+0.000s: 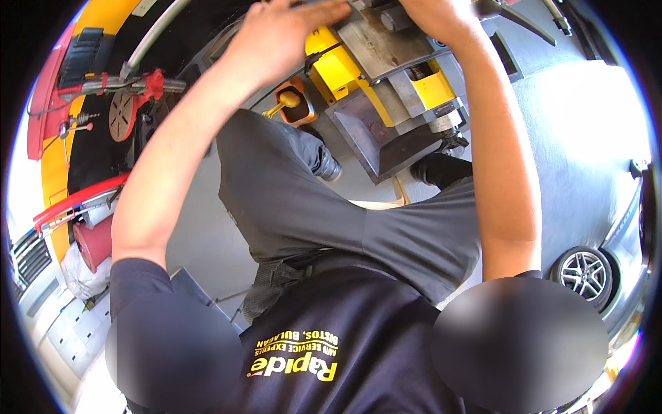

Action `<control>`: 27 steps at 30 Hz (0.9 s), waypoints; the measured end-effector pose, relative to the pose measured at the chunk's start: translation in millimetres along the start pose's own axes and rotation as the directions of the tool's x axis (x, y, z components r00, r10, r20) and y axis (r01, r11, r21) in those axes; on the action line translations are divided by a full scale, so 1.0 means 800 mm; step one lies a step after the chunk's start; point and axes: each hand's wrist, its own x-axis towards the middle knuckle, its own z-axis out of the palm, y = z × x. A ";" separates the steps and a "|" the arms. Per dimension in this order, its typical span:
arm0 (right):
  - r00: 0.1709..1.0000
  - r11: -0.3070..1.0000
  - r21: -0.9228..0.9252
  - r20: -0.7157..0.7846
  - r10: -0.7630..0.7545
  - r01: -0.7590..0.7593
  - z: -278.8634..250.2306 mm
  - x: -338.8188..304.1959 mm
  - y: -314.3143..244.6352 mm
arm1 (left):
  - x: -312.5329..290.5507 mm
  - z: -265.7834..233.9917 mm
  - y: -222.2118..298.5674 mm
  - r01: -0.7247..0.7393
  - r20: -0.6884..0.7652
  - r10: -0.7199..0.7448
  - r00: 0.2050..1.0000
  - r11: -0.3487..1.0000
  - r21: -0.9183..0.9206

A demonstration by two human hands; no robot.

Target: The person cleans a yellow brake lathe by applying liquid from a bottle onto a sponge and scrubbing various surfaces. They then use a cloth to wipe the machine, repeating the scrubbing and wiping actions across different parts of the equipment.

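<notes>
Both my arms reach up to the top edge of the head view, over a yellow and grey metalworking machine (338, 72). My left hand (293, 27) is above the machine's left side, its visible fingers stretched out to the right and slightly blurred. At the right side of the flat metal plate (376, 45) is my right hand (441, 21); its fingers run out of the picture, so any grip is hidden. A dark cylindrical part (395, 18) sits on the plate between the hands. Lower on the machine is a grey knob with a handle (447, 124).
A dark metal tray (376, 148) juts from the machine toward my legs. An orange container (296, 103) with a yellow-handled item stands beside my left knee. To the left is a red drill press (124, 86). A car wheel (585, 276) shows at the far right.
</notes>
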 end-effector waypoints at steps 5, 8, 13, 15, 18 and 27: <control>1.000 1.000 0.004 0.004 0.009 -0.009 0.002 -0.002 0.001 | -0.005 0.006 0.009 -0.104 -0.087 0.094 0.992 0.988 -0.113; 0.999 0.999 0.012 0.008 0.036 -0.036 -0.001 -0.001 -0.001 | 0.012 -0.002 0.005 0.062 -0.034 -0.064 0.997 0.996 -0.063; 0.997 0.998 0.003 0.036 0.066 -0.066 -0.007 0.001 -0.006 | 0.013 0.002 -0.006 0.037 -0.035 -0.042 0.998 0.988 -0.152; 0.998 0.999 0.009 0.035 0.053 -0.053 -0.003 -0.001 -0.006 | 0.001 0.006 0.002 0.021 -0.041 -0.024 0.999 0.996 -0.088; 1.000 1.000 -0.016 0.028 0.010 -0.010 0.001 -0.001 0.003 | -0.008 0.007 -0.022 0.008 -0.011 -0.010 1.000 0.987 -0.158; 0.999 0.999 0.021 0.033 0.034 -0.034 -0.005 0.002 -0.002 | -0.001 0.033 -0.010 0.051 -0.113 -0.055 0.992 0.998 -0.037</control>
